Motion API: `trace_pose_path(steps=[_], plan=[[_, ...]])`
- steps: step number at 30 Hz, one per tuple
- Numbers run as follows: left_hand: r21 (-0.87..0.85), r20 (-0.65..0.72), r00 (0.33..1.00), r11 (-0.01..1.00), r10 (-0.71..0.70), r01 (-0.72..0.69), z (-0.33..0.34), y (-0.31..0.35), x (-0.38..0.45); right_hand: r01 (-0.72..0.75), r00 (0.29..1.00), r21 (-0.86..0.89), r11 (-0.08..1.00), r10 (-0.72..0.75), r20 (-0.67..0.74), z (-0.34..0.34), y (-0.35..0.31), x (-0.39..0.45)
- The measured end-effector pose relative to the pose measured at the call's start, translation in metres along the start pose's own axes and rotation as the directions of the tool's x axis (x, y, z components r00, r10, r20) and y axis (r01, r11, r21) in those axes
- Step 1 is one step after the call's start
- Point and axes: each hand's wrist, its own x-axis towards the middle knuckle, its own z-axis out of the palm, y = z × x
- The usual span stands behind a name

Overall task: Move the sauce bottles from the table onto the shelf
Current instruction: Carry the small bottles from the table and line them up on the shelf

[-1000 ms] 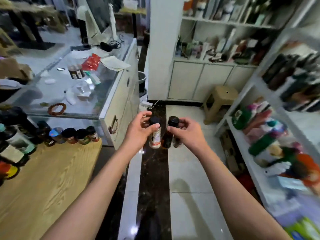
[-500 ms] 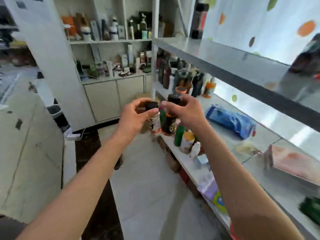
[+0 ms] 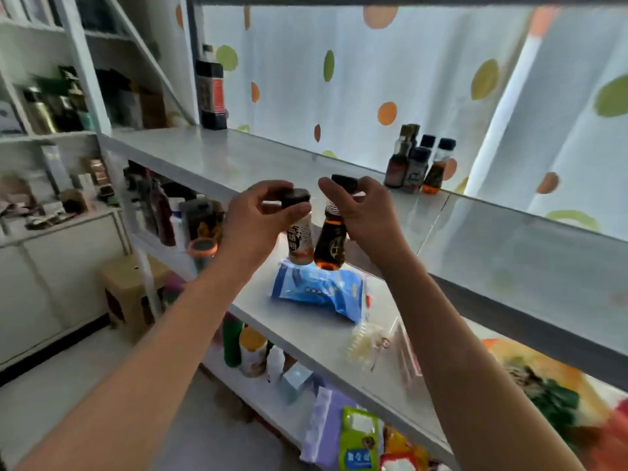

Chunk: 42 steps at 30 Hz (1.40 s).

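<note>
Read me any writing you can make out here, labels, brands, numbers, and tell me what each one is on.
None reads clearly.
White-label bottle in the left hand: large dark characters, too blurred to read.
Amber bottle in the right hand: dark label, unreadable.
Blue packet: small white print, too blurred.
Green packet: blue strip with white characters, not legible.
Bottles on the upper shelf: labels too small.
</note>
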Motion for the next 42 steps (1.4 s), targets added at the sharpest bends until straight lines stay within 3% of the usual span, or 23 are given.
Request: trace_pose_path(steps=[4, 8, 14, 19, 23, 30, 33, 38, 42], plan=[[-0.025, 0.121, 0.986, 0.994, 0.112, -0.110, 0.027, 0.000, 0.068, 0.075, 0.990, -0.041, 0.996, -0.079, -0.118, -0.015, 0.002, 0.048], [-0.027, 0.253, 0.949, 0.981, 0.191, -0.190, 0.059, -0.009, 0.130, 0.085, 0.962, -0.211, 0.974, -0.135, -0.236, -0.028, 0.010, 0.093], [-0.065, 0.370, 0.903, 0.975, 0.221, -0.212, 0.106, -0.027, 0.191, -0.079, 0.922, -0.417, 0.905, -0.092, -0.375, -0.045, 0.034, 0.137], [-0.048, 0.439, 0.872, 0.974, 0.219, -0.221, 0.142, -0.046, 0.214, -0.183, 0.890, -0.476, 0.860, -0.060, -0.452, -0.057, 0.051, 0.154], [-0.054, 0.432, 0.875, 0.975, 0.219, -0.217, 0.156, -0.059, 0.211, -0.206, 0.893, -0.435, 0.877, -0.014, -0.450, -0.063, 0.062, 0.156], [0.132, 0.533, 0.841, 0.973, 0.092, -0.191, 0.154, -0.081, 0.203, -0.250, 0.955, -0.285, 0.925, 0.188, -0.228, -0.079, 0.055, 0.135], [0.187, 0.528, 0.848, 0.968, 0.042, -0.165, 0.160, -0.081, 0.202, -0.288, 0.956, -0.325, 0.901, 0.247, -0.160, -0.085, 0.065, 0.133], [0.245, 0.519, 0.855, 0.956, 0.013, -0.164, 0.180, -0.079, 0.216, -0.342, 0.939, -0.350, 0.872, 0.304, -0.159, -0.098, 0.081, 0.148], [0.286, 0.475, 0.880, 0.946, 0.000, -0.154, 0.201, -0.078, 0.224, -0.379, 0.920, -0.394, 0.837, 0.296, -0.256, -0.117, 0.093, 0.166]])
